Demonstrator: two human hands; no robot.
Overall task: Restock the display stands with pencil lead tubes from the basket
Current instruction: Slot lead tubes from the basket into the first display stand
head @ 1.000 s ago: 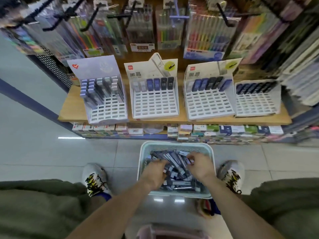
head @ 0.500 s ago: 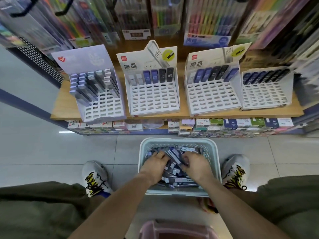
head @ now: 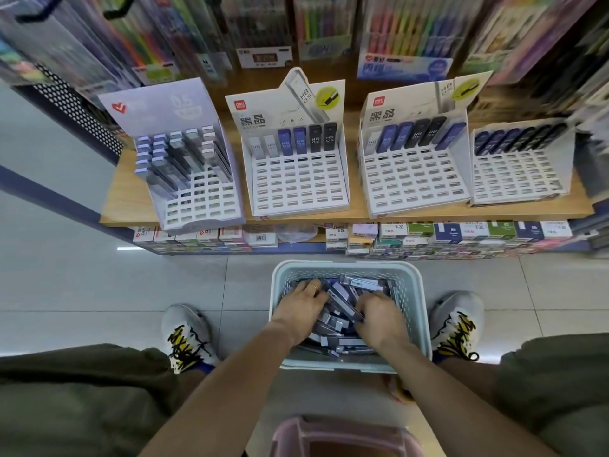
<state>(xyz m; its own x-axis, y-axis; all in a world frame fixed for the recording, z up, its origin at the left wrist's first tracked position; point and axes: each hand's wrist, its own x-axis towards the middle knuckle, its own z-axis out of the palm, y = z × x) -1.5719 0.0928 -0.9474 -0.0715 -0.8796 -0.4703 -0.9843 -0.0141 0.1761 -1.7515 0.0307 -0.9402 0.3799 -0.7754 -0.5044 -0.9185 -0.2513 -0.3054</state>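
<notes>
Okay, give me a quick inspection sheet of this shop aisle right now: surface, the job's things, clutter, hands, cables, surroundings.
Surface: wooden shelf over a tiled floor.
Job's things: four display stands, leftmost stand fullest; the others hold only a top row. Basket on the floor holds loose lead tubes.
Clutter: small boxes stacked under the shelf.
Hands: left hand and right hand both down among the tubes; grip unclear.
Cables: nothing seen.
Surroundings: hanging pen packs above; pink bin nearest the camera.

basket (head: 416, 293) looks like matte perforated plastic, display stands (head: 298, 179) white card, shelf (head: 127, 201) wood-grain, floor tiles (head: 82, 291) glossy
</notes>
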